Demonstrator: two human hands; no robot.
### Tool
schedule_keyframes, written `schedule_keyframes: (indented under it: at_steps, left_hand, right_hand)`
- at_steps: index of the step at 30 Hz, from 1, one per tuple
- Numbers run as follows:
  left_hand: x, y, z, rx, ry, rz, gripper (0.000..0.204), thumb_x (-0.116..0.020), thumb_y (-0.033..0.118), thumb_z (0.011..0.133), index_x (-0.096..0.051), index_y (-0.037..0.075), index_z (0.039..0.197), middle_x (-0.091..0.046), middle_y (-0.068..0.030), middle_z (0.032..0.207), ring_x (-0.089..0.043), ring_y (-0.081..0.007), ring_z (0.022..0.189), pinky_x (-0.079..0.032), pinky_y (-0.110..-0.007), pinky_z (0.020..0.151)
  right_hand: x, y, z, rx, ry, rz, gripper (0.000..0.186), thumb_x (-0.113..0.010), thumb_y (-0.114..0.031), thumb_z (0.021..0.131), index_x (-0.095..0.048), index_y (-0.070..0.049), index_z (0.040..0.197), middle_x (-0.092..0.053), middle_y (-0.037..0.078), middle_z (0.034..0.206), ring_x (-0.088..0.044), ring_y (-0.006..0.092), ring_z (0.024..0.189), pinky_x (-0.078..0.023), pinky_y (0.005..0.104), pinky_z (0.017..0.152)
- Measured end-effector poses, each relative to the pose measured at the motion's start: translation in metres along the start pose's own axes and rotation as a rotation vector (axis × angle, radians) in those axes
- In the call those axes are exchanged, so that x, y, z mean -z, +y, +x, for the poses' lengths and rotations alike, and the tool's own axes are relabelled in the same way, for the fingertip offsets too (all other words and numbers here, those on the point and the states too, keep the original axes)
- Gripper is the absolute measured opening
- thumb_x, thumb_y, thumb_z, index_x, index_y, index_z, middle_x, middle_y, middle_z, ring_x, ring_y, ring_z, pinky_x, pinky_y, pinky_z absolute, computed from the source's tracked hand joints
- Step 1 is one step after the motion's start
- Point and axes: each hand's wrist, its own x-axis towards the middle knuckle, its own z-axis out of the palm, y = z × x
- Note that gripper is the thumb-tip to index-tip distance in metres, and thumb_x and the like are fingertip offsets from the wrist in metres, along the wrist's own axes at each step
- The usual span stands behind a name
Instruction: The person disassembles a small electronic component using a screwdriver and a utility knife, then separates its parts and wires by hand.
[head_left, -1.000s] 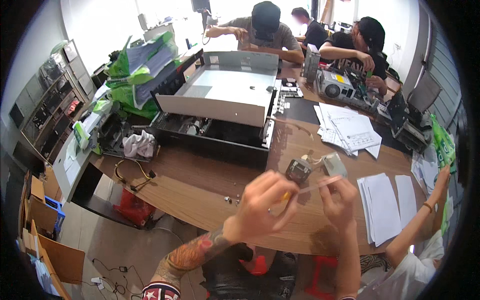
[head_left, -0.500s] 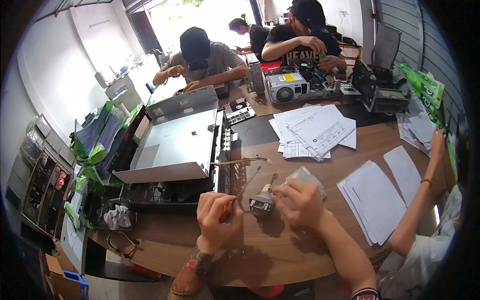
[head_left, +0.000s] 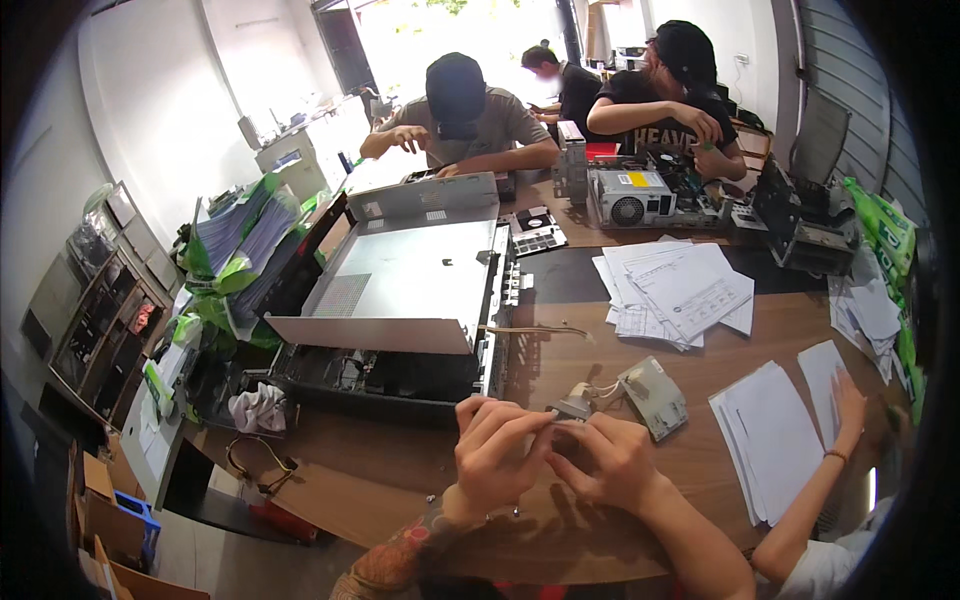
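Observation:
My left hand (head_left: 500,455) and my right hand (head_left: 608,458) meet above the table's near side, fingers closed round a small grey metal connector piece (head_left: 572,406). Its underside is hidden behind my fingers. A short pale cable (head_left: 603,389) runs from it to a flat grey metal box (head_left: 655,398) lying just beyond my right hand. No screwdriver shows now; whether my left palm still covers one cannot be seen. Small shiny bits, perhaps screws (head_left: 516,511), lie below my left wrist.
An opened computer case (head_left: 400,280) with its tilted cover stands at left. Paper stacks (head_left: 765,440) lie at right beside a co-worker's hand (head_left: 848,408). Loose sheets (head_left: 685,290) are farther back. Two people work across the table near another opened computer (head_left: 630,197). A coiled cable (head_left: 262,465) lies near left.
My hands have come together on the connector piece, lifting it nearer. The orange-handled screwdriver in my left hand has gone from sight. The co-worker's hand moved down onto the papers. The view shifted left.

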Motion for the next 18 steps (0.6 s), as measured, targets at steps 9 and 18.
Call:
schedule_keyframes:
  at_steps: [9,18]
  left_hand:
    - [-0.004,0.006,-0.006,0.125,-0.153,-0.299,0.024,-0.076,-0.006,0.080,-0.072,0.000,0.103,-0.071,-0.0122,0.088,-0.067,-0.0207,0.078,-0.053,-0.030,0.068]
    - [0.000,-0.001,-0.003,0.185,-0.170,-0.149,0.029,-0.070,-0.006,0.079,-0.068,0.003,0.107,-0.062,-0.0077,0.079,-0.061,-0.0194,0.061,-0.049,-0.030,0.055]
  right_hand:
    - [-0.008,0.001,-0.006,-0.090,0.045,0.187,0.029,-0.082,-0.015,0.078,-0.068,-0.003,0.101,-0.062,0.008,0.075,-0.064,0.0224,0.061,-0.051,0.0331,0.054]
    - [0.013,0.005,0.000,-0.397,0.275,0.143,0.015,-0.078,-0.013,0.090,-0.068,-0.002,0.088,-0.060,0.006,0.068,-0.051,0.0114,0.052,-0.039,0.0278,0.049]
